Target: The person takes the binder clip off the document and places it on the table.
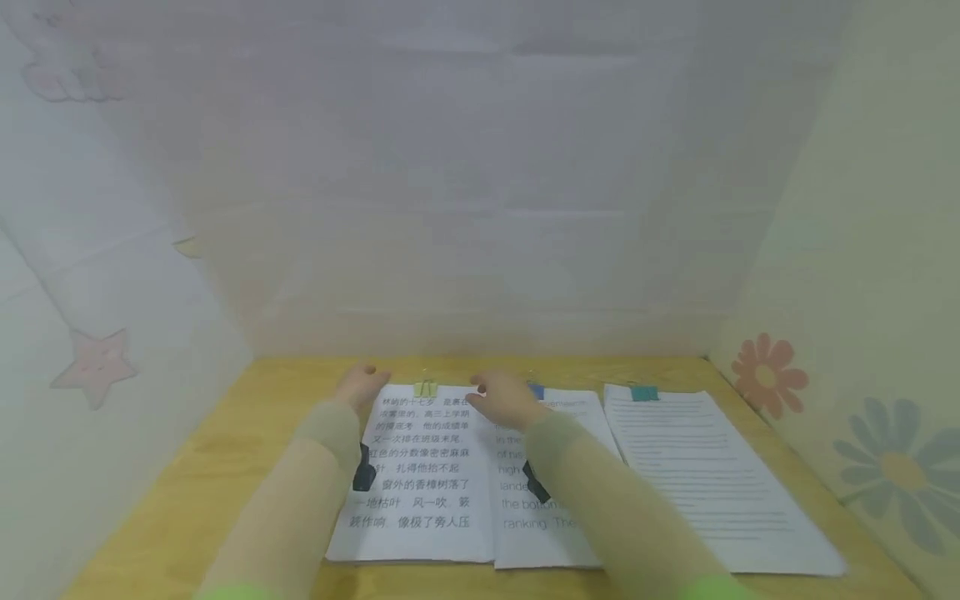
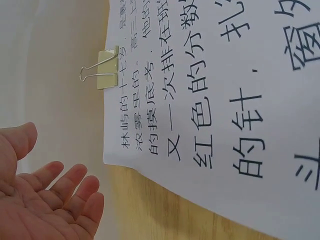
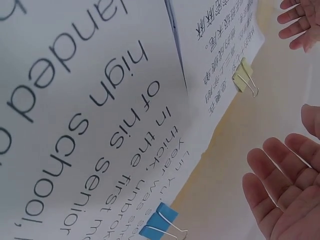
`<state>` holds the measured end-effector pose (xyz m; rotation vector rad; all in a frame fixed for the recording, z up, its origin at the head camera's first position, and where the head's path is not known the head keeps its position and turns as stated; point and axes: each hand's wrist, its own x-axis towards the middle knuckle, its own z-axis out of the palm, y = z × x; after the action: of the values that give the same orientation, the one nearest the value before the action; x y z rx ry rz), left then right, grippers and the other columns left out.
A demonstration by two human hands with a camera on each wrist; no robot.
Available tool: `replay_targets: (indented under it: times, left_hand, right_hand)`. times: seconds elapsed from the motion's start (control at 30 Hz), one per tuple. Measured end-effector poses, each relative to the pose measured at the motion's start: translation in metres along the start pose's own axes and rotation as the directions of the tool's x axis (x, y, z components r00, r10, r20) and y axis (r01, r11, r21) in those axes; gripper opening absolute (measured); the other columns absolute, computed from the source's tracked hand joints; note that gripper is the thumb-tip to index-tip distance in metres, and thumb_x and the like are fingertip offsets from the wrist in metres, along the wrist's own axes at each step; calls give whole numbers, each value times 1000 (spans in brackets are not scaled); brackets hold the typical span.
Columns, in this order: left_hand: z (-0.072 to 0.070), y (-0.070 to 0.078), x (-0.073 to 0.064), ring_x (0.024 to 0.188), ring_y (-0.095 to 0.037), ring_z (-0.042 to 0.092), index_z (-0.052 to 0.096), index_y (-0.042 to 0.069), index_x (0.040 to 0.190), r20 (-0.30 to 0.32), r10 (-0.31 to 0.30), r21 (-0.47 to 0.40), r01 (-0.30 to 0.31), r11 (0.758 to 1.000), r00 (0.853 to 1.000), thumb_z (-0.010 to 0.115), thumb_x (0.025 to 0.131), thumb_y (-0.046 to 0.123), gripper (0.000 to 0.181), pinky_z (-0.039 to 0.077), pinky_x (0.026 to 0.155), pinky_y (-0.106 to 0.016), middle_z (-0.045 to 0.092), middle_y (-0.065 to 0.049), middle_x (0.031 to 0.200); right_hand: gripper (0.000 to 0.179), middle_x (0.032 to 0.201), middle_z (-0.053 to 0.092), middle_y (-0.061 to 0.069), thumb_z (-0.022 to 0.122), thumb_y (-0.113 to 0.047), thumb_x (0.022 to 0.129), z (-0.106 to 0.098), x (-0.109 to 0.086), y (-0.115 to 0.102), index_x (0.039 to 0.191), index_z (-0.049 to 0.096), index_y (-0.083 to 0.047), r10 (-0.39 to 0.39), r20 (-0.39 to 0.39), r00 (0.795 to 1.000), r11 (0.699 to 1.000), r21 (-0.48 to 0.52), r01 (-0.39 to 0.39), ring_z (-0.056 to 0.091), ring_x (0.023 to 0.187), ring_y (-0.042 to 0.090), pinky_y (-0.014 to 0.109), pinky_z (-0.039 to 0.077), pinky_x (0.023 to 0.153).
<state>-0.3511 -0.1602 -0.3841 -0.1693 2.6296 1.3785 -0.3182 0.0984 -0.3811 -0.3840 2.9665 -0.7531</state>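
Observation:
A stack of paper with large Chinese print (image 1: pixel 420 475) (image 2: pixel 210 115) lies on the table, a yellow binder clip (image 1: pixel 425 389) (image 2: pixel 107 68) (image 3: pixel 243 77) on its far edge. My left hand (image 1: pixel 362 385) (image 2: pixel 50 200) hovers by that stack's far left corner, fingers relaxed and holding nothing. Over the seam between this stack and the English-print stack (image 1: pixel 513 533) (image 3: pixel 90 110) is my right hand (image 1: pixel 508 400) (image 3: pixel 290 190), its fingers loosely bent and nothing in them. A blue binder clip (image 1: pixel 536 391) (image 3: pixel 159 220) sits at the English stack's far edge, partly hidden by the right hand in the head view.
To the right lies a stack of line-filled sheets (image 1: pixel 705 483) with a teal binder clip (image 1: pixel 643 392). The wooden table (image 1: pixel 195 467) ends at a pale back wall (image 1: pixel 480 208). Decorated side walls stand left and right, the right one with a red flower (image 1: pixel 768 375).

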Motion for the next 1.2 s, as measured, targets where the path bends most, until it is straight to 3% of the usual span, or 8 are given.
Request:
replay_targets:
  times: [0.3,0.6,0.8,1.0,1.2]
  left_hand:
    - [7,-18,7,140,-46,16,19,3,152,-5,-41,-32,41,999,999,43,99,44,71,14,112,-59,18,-24,155]
    - [15,-32,21,139,-48,15,17,3,152,-5,-41,-45,41,998,999,46,98,41,72,14,112,-60,16,-26,155]
    - [20,-35,25,139,-49,15,16,6,153,-19,-92,-31,91,995,996,47,98,40,72,14,111,-63,16,-25,155]
    - [19,-36,26,134,-47,26,12,7,153,-30,-124,-111,120,987,992,51,97,34,73,21,110,-61,18,-27,153]
    - [15,-36,27,122,-42,42,22,4,151,-12,-69,-121,67,990,998,54,97,34,69,32,106,-56,26,-26,150]
  right_hand:
    - [44,117,63,3,58,-37,96,16,1,-8,133,56,-15,17,18,1000,992,122,-19,58,109,24,44,47,93]
    - [48,119,62,1,60,-39,94,31,7,-13,135,55,-15,80,42,996,949,302,-89,58,109,22,44,47,94]
    - [50,119,62,0,61,-41,93,38,12,-20,137,53,-18,88,48,995,930,355,-99,58,110,22,44,48,93]
    - [51,122,61,0,59,-41,94,43,14,-25,139,51,-18,98,58,994,906,408,-113,57,113,23,46,47,95]
    - [50,124,60,2,57,-36,96,45,17,-27,140,48,-15,101,60,993,884,453,-117,57,114,25,49,45,96]
